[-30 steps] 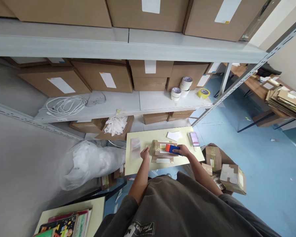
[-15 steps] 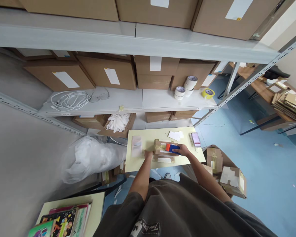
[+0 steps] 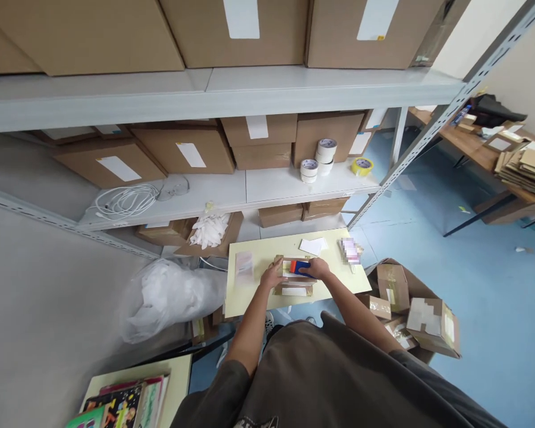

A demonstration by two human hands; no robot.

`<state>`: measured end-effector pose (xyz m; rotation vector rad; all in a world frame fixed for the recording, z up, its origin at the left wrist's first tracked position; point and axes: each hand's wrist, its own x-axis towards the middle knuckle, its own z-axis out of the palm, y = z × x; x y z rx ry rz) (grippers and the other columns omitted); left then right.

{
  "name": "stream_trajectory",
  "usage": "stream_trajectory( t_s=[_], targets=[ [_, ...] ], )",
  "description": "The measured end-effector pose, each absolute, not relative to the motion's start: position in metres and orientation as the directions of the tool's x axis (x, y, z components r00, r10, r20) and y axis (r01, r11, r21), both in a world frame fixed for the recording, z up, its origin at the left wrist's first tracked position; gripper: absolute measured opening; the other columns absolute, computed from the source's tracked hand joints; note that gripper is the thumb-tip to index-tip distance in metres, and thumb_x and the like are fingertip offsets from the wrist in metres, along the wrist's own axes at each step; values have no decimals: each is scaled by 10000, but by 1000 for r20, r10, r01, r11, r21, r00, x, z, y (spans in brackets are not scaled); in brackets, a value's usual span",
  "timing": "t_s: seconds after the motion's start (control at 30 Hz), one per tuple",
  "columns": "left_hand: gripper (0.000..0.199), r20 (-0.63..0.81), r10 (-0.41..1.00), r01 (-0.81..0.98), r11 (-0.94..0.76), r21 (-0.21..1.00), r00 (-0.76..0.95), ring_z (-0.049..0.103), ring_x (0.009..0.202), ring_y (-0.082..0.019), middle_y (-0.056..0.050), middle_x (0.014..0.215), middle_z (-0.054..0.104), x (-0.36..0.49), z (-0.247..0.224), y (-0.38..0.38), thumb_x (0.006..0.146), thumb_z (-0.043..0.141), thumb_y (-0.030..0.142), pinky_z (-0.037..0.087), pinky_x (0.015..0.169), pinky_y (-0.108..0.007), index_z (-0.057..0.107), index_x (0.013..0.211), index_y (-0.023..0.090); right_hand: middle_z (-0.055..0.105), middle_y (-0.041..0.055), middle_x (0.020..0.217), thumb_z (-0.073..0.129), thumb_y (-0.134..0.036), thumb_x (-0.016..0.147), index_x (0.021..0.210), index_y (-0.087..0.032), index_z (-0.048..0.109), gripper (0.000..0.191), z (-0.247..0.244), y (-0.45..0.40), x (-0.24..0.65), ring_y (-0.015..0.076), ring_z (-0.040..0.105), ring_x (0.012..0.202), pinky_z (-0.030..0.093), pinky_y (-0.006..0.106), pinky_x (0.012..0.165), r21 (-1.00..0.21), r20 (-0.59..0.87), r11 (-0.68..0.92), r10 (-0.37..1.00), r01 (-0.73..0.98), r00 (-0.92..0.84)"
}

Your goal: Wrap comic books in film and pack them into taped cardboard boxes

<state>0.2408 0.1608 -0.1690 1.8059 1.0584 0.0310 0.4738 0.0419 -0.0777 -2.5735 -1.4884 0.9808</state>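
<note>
Two small taped cardboard boxes lie on the pale yellow table, the rear box (image 3: 287, 260) and the front box (image 3: 294, 290) side by side. My right hand (image 3: 320, 268) is closed around a blue and orange tool (image 3: 299, 267), which rests over the rear box. My left hand (image 3: 272, 274) is at the left end of that box, fingers spread and touching its edge. White paper slips (image 3: 312, 246) lie behind the boxes. A clear plastic sheet (image 3: 244, 267) is to the left, and a pinkish item (image 3: 350, 251) sits at the table's right.
Metal shelving (image 3: 267, 98) with large boxes stands ahead, holding tape rolls (image 3: 309, 170) and a coiled white cable (image 3: 128, 201). A carton of small boxes (image 3: 392, 286) is on the right. A plastic bag (image 3: 173, 297) bulges at the left, above a second table with books (image 3: 125, 404).
My left hand has moved up onto the box's left end and its fingers have spread. My right hand still holds the tool over the box. The camera view has shifted.
</note>
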Motion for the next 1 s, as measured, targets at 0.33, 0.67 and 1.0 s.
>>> stream_trajectory(
  t_s=[0.33,0.67,1.0],
  targets=[
    [1115,-442,672,597,-2,802,595,611,1372,-356,-85,1473,672,252,-165,157,584,991,299,451,1158,-430,504,1587,312,797,157,1026,743,-750,794,980,-182,814,601,-60,12,533,281,738,921,463,285,678,-336,-509,-516,803,788,310],
    [1143,-464,670,645,-31,763,580,574,1404,-400,-121,1494,650,264,-160,154,566,1014,366,439,1171,-471,506,1587,282,786,164,953,866,-700,679,899,-172,823,573,-71,-63,625,305,733,895,487,314,708,-324,-517,-601,759,730,396],
    [1203,-496,630,679,-70,730,598,516,1462,-395,-143,1600,543,267,-159,160,618,986,441,395,1216,-476,393,1652,278,783,213,1117,894,-530,708,1068,-134,808,542,-93,-95,644,350,737,1020,543,336,800,-220,-507,-721,660,657,555]
  ],
)
